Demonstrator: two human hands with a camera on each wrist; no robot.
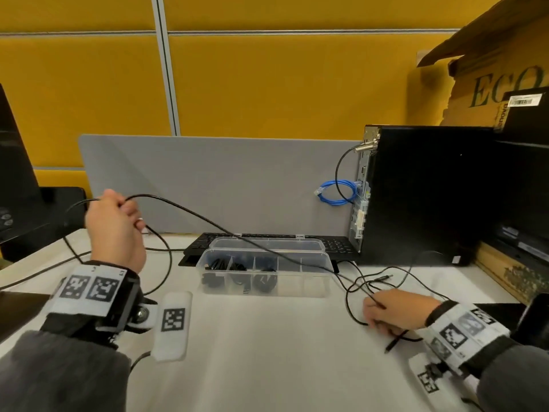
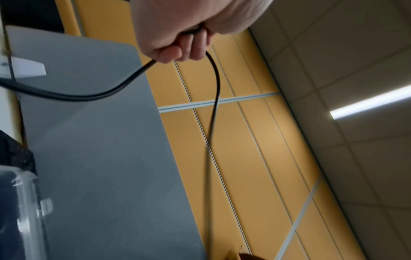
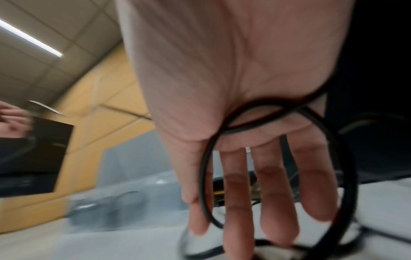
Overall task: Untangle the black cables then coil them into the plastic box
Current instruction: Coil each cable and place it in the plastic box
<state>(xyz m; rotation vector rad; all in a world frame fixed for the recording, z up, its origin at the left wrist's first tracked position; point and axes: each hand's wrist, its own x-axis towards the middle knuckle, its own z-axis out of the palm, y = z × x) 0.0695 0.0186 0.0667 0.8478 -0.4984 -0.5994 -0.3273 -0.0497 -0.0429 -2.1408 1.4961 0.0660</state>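
My left hand point(image 1: 116, 221) is raised over the table's left side and grips a black cable point(image 1: 208, 221) in curled fingers point(image 2: 177, 44). That cable slopes down to the right over the clear plastic box point(image 1: 315, 288), to loose loops point(image 1: 356, 281) on the table. My right hand point(image 1: 395, 313) lies on those loops with straight fingers point(image 3: 275, 193). A cable loop point(image 3: 205, 176) crosses its palm. A plug end point(image 1: 392, 344) lies beside the wrist. Several of the box's compartments hold coiled black cables.
A black keyboard point(image 1: 335, 243) lies behind the box, whose lid is open. A black computer tower point(image 1: 421, 194) with a blue network cable point(image 1: 338, 193) stands at the right. A grey divider point(image 1: 208, 179) closes the back. A monitor base point(image 1: 35, 221) is at left.
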